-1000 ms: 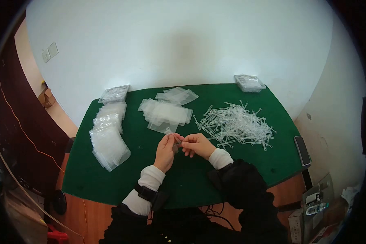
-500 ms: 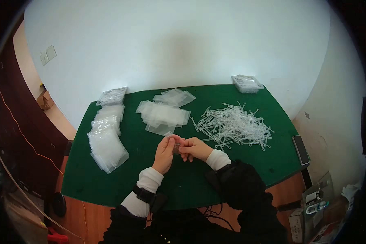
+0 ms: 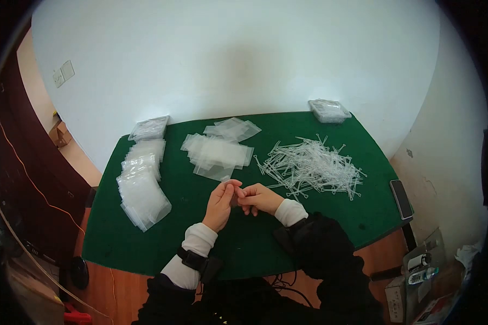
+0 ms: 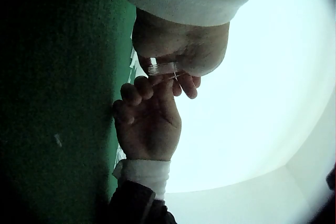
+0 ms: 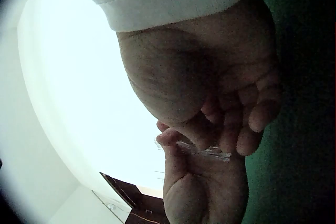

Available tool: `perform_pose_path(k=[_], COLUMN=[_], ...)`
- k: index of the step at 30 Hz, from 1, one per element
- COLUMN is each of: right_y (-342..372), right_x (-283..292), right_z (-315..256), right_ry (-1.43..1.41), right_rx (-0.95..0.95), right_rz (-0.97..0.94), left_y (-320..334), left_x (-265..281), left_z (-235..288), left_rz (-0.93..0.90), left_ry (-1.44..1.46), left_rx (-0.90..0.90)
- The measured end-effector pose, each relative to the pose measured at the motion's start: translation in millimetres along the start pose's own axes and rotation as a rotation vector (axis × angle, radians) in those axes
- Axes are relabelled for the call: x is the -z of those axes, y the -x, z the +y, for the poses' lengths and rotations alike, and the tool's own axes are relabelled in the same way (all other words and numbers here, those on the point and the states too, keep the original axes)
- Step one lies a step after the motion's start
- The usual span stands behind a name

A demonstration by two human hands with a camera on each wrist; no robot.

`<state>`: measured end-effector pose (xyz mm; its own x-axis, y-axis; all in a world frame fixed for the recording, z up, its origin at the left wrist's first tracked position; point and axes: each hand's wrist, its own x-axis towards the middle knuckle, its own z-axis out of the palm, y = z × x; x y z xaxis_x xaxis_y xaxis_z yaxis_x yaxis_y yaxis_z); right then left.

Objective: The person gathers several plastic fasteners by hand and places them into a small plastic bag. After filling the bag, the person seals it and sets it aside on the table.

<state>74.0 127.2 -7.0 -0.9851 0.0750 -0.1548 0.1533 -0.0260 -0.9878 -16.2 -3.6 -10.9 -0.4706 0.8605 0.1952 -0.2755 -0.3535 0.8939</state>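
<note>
Both hands meet at the middle of the table, just in front of the flat clear bags (image 3: 218, 154). My left hand (image 3: 219, 206) grips a small bundle of thin clear plastic sticks (image 4: 164, 69), whose ridged ends show under the palm in the left wrist view. A clear tip pokes out above its fingers in the head view. My right hand (image 3: 261, 199) pinches at the same bundle with thumb and forefinger, its other fingers loosely bent. From the right wrist, the sticks (image 5: 212, 153) show between the two hands, partly hidden by fingers.
A large loose pile of clear sticks with ringed ends (image 3: 312, 167) lies to the right. Overlapping clear bags (image 3: 145, 195) form a row at left. Clear packs (image 3: 149, 128) (image 3: 329, 111) stand at both back corners. A phone (image 3: 400, 199) lies at the right edge.
Both hands stay together at mid-table with only small finger movements. The clear tip above the left hand sticks out less than before. The head view has shifted slightly.
</note>
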Motion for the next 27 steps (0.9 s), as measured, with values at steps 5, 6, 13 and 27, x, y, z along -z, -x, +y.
perform_pose_path(k=[5, 6, 13, 27], right_y=[-1, -1, 1, 1], right_x=[1, 2, 40, 63], right_z=[0, 0, 10, 20], right_ry=[0.060, 0.090, 1.002, 1.386], right_rx=[0.005, 0.004, 0.276, -0.033], right_rz=[0.013, 0.022, 0.811, 0.991], left_y=[-1, -3, -5, -4], left_x=[3, 5, 7, 7], left_z=[-4, -6, -6, -3], left_rz=[0.000, 0.000, 0.143, 0.188], left_ry=[-0.012, -0.012, 0.092, 0.171], left_rx=[-0.024, -0.024, -0.075, 0.060])
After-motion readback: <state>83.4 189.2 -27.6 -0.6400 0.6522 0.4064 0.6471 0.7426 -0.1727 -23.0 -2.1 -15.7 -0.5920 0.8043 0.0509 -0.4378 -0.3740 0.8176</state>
